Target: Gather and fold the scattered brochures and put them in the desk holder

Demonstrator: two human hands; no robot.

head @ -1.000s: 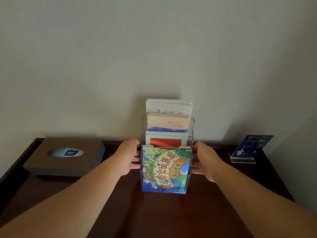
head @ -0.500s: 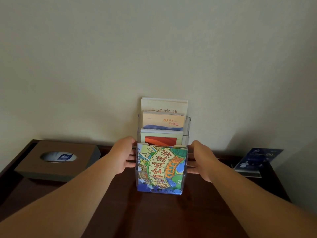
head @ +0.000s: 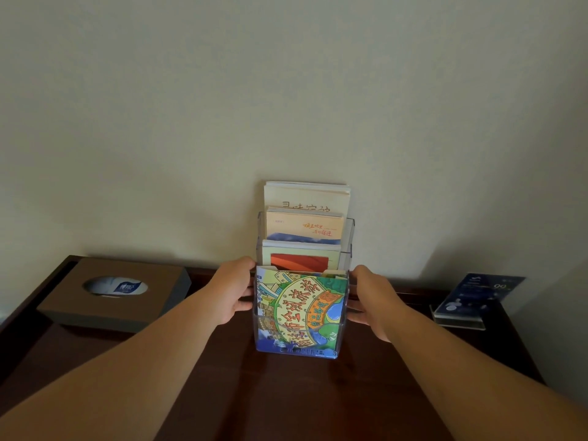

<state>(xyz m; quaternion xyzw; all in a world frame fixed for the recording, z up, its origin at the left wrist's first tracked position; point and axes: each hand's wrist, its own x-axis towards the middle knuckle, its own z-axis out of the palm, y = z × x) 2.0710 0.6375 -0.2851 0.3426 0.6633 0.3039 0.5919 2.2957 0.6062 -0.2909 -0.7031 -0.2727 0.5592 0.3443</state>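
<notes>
A clear tiered desk holder point(head: 347, 237) stands on the dark wooden desk point(head: 286, 396) against the wall. Brochures fill its tiers: a colourful cartoon map brochure point(head: 300, 313) in front, a red-and-cream one point(head: 300, 257) behind it, then an orange-lettered one point(head: 305, 226) and a cream one point(head: 307, 197) at the back. My left hand point(head: 230, 289) touches the holder's left side with fairly straight fingers. My right hand point(head: 370, 297) touches its right side the same way. The fingertips are partly hidden by the holder.
A brown tissue box point(head: 114, 292) sits at the desk's left rear. A small acrylic sign stand with a dark blue card point(head: 474, 297) is at the right rear. The wall runs directly behind the holder.
Both hands stay at the holder's sides. The view has shifted slightly, and the holder sits a little closer to the wall than a second ago.
</notes>
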